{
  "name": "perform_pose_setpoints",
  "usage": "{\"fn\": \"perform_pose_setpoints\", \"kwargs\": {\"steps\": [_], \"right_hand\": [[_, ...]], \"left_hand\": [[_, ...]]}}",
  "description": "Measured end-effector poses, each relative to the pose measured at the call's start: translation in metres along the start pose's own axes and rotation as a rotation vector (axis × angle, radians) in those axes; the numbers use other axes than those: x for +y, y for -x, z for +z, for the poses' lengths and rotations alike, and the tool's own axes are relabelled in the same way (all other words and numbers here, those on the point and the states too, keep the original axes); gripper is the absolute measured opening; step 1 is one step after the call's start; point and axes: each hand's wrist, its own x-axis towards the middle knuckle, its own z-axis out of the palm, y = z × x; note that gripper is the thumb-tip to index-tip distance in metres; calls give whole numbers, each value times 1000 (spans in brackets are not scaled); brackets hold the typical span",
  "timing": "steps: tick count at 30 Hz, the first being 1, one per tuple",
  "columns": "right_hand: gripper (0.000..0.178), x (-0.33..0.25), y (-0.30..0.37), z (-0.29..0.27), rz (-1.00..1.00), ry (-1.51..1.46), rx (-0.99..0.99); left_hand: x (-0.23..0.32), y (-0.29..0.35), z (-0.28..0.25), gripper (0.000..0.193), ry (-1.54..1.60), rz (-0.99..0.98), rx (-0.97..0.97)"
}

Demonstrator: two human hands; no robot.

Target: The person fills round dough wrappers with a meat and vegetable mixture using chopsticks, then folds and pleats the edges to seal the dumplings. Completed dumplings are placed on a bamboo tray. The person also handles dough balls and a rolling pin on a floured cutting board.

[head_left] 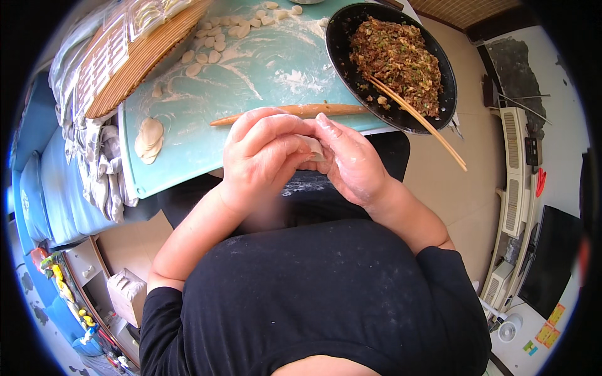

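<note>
In front of my chest, my left hand (258, 153) and my right hand (356, 161) meet with fingers curled round a pale dumpling (313, 149). Both hands press at its edge; most of it is hidden by fingers, and flour whitens my right hand. Just beyond them a tapered wooden rolling pin (295, 111) lies across the pale green board (182, 135). A small stack of round dough wrappers (149, 139) rests near the board's left corner. To the right, a black pan (335, 59) holds chopped brown filling (398, 59) flecked with green.
Wooden chopsticks (423, 125) lean in the pan and stick out over its near rim. Several small dough pieces (219, 36) lie floured at the board's far side. A slatted wooden tray (141, 69) stands at the far left, above crumpled cloth (110, 166) and a blue sofa (63, 194).
</note>
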Motion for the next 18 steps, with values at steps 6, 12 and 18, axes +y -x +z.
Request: {"fn": "perform_pose_setpoints", "kwargs": {"steps": [6,12,18], "right_hand": [[42,1,-3,-2,-6,-109,-4],[45,-1,-3,-5,9,-140,-9],[45,2,-4,-2,-10,-135,8]], "left_hand": [[8,-1,4,30,135,-201,166],[-1,15,-1,26,185,-217,93],[-1,14,0,31,80,-153,97]]}}
